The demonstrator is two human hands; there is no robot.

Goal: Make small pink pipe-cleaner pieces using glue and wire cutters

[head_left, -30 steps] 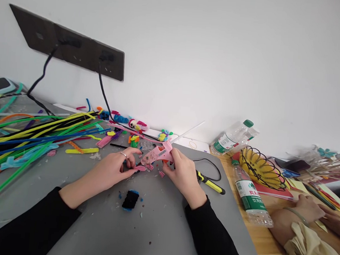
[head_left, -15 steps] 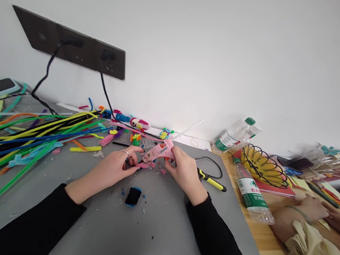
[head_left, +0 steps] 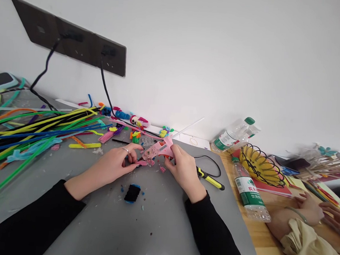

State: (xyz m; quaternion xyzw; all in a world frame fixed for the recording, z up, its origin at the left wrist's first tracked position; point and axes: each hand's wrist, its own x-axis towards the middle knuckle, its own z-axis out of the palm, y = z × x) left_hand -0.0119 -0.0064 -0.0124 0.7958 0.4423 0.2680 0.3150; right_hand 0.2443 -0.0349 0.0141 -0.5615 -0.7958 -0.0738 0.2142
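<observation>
My right hand [head_left: 185, 172] is wrapped around the handle of a pink glue gun [head_left: 161, 147], a clear glue stick [head_left: 187, 127] poking out of its back. The gun's nozzle points down and left. There my left hand [head_left: 119, 159], with a ring on one finger, pinches a small bundle of pink pipe cleaner [head_left: 142, 163] between thumb and fingertips, close under the nozzle. The fingers partly hide this bundle and the nozzle tip. A short pink scrap [head_left: 162, 169] lies just right of it. Nearer me on the grey mat is a black fuzzy block [head_left: 132, 193] with blue edges.
Many coloured pipe cleaners [head_left: 40, 133] spread over the left. Small figures [head_left: 139, 121] line the wall. A yellow-black cutter [head_left: 211, 180] and a cable lie right of my hand. Water bottles [head_left: 251, 195], a yellow basket [head_left: 262, 166] and another person's arms [head_left: 301, 212] are further right.
Both hands, the glue gun and the pink bundle hold nearly the same position. The view has shifted slightly. The other person's hands at the right have moved a little.
</observation>
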